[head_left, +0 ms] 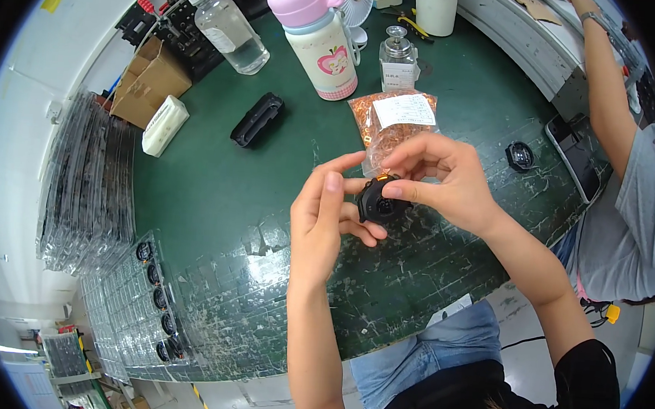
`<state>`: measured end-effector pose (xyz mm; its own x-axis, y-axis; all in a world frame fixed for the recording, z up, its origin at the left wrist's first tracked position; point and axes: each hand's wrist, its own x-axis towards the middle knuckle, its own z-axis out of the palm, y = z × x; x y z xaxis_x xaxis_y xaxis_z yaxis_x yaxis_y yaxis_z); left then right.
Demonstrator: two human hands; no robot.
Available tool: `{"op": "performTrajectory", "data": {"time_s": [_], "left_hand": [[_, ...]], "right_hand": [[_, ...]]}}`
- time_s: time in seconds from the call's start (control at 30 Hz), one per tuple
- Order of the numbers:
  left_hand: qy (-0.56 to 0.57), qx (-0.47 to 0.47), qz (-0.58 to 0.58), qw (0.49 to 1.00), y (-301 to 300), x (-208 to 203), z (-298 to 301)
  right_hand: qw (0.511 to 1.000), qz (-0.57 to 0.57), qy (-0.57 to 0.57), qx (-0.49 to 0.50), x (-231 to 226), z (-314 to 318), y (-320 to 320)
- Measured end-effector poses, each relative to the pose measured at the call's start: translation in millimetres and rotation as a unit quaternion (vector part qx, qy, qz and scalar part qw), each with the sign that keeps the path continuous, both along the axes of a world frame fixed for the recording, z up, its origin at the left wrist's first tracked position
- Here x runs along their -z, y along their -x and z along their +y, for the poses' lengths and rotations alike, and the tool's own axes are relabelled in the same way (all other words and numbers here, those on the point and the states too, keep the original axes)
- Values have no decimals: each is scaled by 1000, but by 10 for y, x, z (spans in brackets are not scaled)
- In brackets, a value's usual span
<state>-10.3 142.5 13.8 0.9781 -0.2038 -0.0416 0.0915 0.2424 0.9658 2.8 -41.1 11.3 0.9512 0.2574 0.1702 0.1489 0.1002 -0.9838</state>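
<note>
Over the green table, a small round black plastic part is held between my two hands. An orange piece shows at its upper edge. My left hand supports the part from the left, with some fingers behind and below it. On the other side, my right hand is closed, its thumb pressed on the face of the part and its index finger bent close to the orange piece. Whether the right fingertips pinch anything else is hidden. Just beyond the hands lies a clear bag of small orange pieces with a white label.
A similar black part and a phone lie right. Left are a black tray, stacked clear trays and a tray holding several black parts. A pink-lidded bottle and glass jar stand behind. Another person's arm is at right.
</note>
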Motion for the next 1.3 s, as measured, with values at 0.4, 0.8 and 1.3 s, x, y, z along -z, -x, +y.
{"op": "performTrajectory", "data": {"time_s": [0.4, 0.8, 1.3], "left_hand": [[-318, -259, -235, 881, -93, 203, 13], [-500, -153, -219, 824, -32, 149, 434], [-543, -78, -111, 829, -87, 253, 327]], "right_hand": [[987, -93, 62, 116, -97, -184, -93], [785, 15, 485, 384, -44, -1396, -370], [721, 117, 651, 205, 0, -1309, -311]]}}
